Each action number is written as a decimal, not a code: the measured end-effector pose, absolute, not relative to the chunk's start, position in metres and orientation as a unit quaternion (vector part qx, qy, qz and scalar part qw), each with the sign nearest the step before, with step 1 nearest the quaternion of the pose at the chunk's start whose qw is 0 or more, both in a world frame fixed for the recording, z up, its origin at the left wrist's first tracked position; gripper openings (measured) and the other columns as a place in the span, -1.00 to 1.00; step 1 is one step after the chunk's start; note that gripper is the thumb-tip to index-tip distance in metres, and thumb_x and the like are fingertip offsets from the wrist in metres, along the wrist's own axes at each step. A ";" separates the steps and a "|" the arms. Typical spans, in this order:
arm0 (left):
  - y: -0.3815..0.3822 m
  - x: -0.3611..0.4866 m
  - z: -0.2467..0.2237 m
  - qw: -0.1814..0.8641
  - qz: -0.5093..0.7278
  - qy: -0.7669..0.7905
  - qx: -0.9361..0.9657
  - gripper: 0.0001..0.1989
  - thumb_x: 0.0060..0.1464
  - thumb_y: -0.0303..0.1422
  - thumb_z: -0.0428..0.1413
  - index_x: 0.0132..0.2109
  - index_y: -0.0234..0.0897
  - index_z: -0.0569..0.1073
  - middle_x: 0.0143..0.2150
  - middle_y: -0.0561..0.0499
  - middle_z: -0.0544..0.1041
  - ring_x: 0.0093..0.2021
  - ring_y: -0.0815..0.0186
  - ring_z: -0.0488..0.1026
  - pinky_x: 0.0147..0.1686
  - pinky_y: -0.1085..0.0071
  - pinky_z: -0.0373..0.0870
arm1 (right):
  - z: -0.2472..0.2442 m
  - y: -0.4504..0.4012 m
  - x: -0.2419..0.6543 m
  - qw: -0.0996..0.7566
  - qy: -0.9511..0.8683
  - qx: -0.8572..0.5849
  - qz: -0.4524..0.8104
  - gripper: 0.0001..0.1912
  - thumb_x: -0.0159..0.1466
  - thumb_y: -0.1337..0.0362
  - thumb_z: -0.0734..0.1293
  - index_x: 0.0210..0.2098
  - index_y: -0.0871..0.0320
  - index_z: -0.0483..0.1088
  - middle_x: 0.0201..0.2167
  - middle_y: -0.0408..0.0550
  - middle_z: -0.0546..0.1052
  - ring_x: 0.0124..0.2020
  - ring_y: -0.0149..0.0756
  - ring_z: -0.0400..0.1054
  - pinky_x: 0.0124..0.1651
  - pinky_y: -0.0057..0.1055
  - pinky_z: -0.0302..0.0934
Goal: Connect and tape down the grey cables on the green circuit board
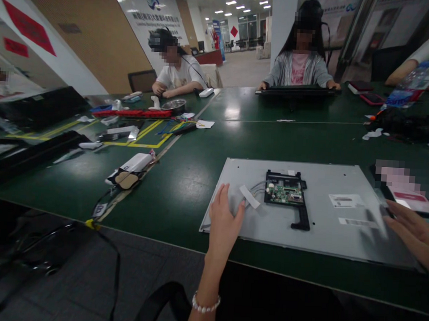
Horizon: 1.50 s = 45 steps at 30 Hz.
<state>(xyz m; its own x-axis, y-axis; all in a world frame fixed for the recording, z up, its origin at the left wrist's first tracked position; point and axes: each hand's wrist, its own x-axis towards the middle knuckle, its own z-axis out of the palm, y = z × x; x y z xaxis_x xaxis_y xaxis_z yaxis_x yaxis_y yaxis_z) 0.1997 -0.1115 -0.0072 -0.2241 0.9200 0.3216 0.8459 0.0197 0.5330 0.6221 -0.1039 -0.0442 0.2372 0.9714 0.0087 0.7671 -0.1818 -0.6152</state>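
Observation:
A flat grey metal panel, the back of a display [318,239], lies on the green table in front of me. At its middle sits a black plastic bracket [301,216] with a green circuit board [285,195]. Grey wires run left from the board, with a strip of white tape [249,196] across them. My left hand [225,214] is over the panel's left end, fingers apart and nothing in them; contact with the panel is unclear. At the right end is my right hand [413,231], fingers stretched out, slightly blurred. A small dark shape at its fingertips is unclear.
A phone [405,189] lies behind the panel's right end. Left stands a white power strip [132,170] with a black cable. Farther left are black frames [29,154] and loose parts. Across the table, one person holds a dark panel [296,91]; another sits left.

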 end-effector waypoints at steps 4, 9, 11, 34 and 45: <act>-0.121 0.188 -0.008 0.045 0.329 0.729 0.598 -0.49 0.22 -0.32 -0.03 0.28 -0.32 0.13 0.28 -0.26 0.24 0.30 0.06 0.19 0.25 0.04 0.13 | -0.041 -0.106 0.616 0.290 -0.539 -0.726 0.315 -0.35 0.27 -0.03 0.20 0.29 0.07 0.15 0.28 0.14 0.27 0.25 -0.03 0.19 0.29 -0.21 0.02; -0.125 0.180 -0.010 0.031 0.336 0.736 0.587 -0.50 0.23 -0.31 -0.04 0.27 -0.31 0.13 0.28 -0.27 0.26 0.29 0.07 0.21 0.25 0.02 0.14 | -0.037 -0.106 0.614 0.317 -0.524 -0.720 0.325 -0.42 0.26 -0.02 0.23 0.23 0.00 0.22 0.28 0.08 0.29 0.26 -0.02 0.18 0.31 -0.20 -0.03; -0.125 0.180 -0.011 -0.002 0.339 0.735 0.587 -0.51 0.23 -0.32 -0.03 0.27 -0.31 0.14 0.28 -0.27 0.24 0.29 0.05 0.19 0.24 0.00 0.14 | -0.035 -0.106 0.611 0.326 -0.525 -0.712 0.334 -0.43 0.27 -0.01 0.23 0.22 0.03 0.24 0.28 0.10 0.28 0.27 -0.04 0.16 0.32 -0.24 -0.04; -0.144 0.355 -0.017 0.101 0.223 0.536 0.808 -0.36 0.21 -0.17 -0.01 0.33 -0.40 0.09 0.35 -0.30 0.16 0.36 -0.04 0.05 0.29 -0.13 0.07 | -0.050 -0.091 0.510 0.344 -0.723 -0.536 0.268 -0.51 0.32 0.15 0.17 0.23 0.02 0.21 0.31 0.03 0.22 0.30 -0.05 0.12 0.25 0.08 0.12; -0.137 0.322 -0.018 0.088 0.183 0.612 0.764 -0.39 0.16 -0.31 -0.03 0.32 -0.44 0.14 0.35 -0.29 0.17 0.37 -0.05 0.04 0.30 -0.17 -0.01 | -0.038 -0.085 0.452 0.332 -0.767 -0.463 0.294 -0.46 0.33 0.26 0.15 0.30 -0.01 0.08 0.30 0.04 0.23 0.29 -0.05 0.14 0.25 0.09 0.13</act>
<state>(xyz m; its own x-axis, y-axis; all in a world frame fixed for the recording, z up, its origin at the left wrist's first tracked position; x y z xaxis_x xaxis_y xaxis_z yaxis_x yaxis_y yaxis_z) 0.3219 -0.1368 -0.0178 0.1829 0.9681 0.1712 0.9036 -0.2342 0.3586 0.4519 -0.0847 -0.0379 -0.3503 0.9061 0.2372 0.5154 0.3979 -0.7590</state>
